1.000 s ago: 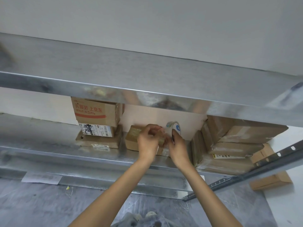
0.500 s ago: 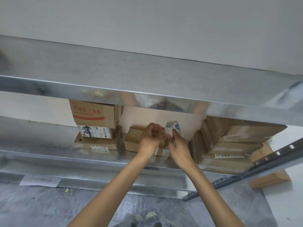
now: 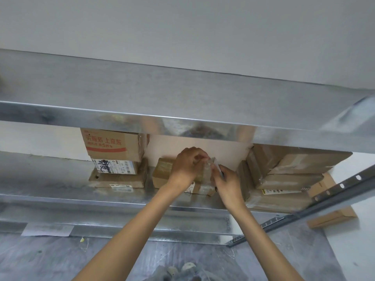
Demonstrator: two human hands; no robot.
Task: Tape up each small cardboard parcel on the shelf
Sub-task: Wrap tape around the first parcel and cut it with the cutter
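Observation:
A small brown cardboard parcel (image 3: 162, 173) lies on the metal shelf (image 3: 81, 197), in the middle gap between two stacks. My left hand (image 3: 186, 167) hovers over its top and pinches the end of a clear tape strip (image 3: 208, 169). My right hand (image 3: 227, 183) is just to the right and grips a tape roll (image 3: 218, 168), seen edge-on and mostly hidden by the fingers. The strip runs down over the parcel's right part. Both hands cover much of the parcel's top.
To the left, a red-printed box (image 3: 113, 145) sits on a labelled box (image 3: 117, 167) and a flat box (image 3: 119, 180). Leaning taped parcels (image 3: 284, 175) crowd the right. An upper shelf (image 3: 182, 102) overhangs closely. A slotted rail (image 3: 334, 191) and a floor box (image 3: 332, 218) are at right.
My right hand has lowered the tape roll from upright above the parcel down towards its top. My left hand has shifted slightly right, still pinching the tape end.

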